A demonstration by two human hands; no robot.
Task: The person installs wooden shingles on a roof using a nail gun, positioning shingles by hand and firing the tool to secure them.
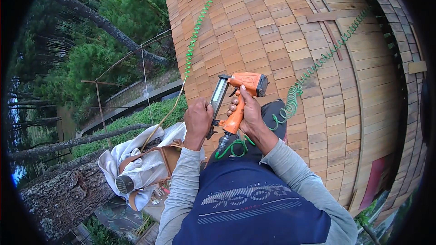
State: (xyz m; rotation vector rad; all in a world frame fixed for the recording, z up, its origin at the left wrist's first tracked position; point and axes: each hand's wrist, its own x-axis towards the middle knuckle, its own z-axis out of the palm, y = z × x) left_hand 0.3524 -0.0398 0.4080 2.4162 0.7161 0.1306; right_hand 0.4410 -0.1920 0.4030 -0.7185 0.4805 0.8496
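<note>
My right hand is wrapped around the handle of an orange pneumatic nail gun, holding it above my lap. Its long dark magazine runs down the gun's left side, with a pale strip showing along it. My left hand is closed in a fist right beside the magazine, thumb toward it. Whatever lies inside those fingers is hidden. A green coiled air hose loops near the metal fitting at the handle's lower end.
Wooden shingles cover the sloping roof ahead and to the right. A second green coil stretches up the roof's left side. Lower left, a pale cloth and bag lie by a thick trunk. Trees and a drop lie beyond the left edge.
</note>
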